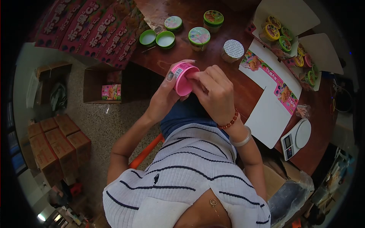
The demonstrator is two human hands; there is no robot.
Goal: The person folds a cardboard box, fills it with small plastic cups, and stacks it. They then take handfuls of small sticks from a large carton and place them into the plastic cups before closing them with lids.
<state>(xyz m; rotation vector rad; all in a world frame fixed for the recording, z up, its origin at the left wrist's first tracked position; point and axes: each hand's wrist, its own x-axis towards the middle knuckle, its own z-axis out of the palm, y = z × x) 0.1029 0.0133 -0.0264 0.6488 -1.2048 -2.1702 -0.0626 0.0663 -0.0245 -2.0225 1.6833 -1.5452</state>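
Note:
Over my lap, my left hand (165, 91) is wrapped round a pink plastic lid (184, 88), its hollow side turned up and to the right. A white barcode label shows on the lid's outer wall. My right hand (215, 89) is closed at the lid's right rim, with fingertips reaching into the hollow. Whether a small piece is pinched there is hidden. Beyond my hands on the table stand a clear cup with a green patterned lid (199, 36) and a cup with a white printed top (233, 50). Two upturned green lids (165, 39) lie to the left.
Pink printed cardboard sheets (95, 30) are stacked at the back left. Open boxes (283, 38) of lidded cups stand at the right, by a flat printed carton (266, 117) and a digital scale (296, 139). Brown cartons (57, 142) are piled on the floor at left.

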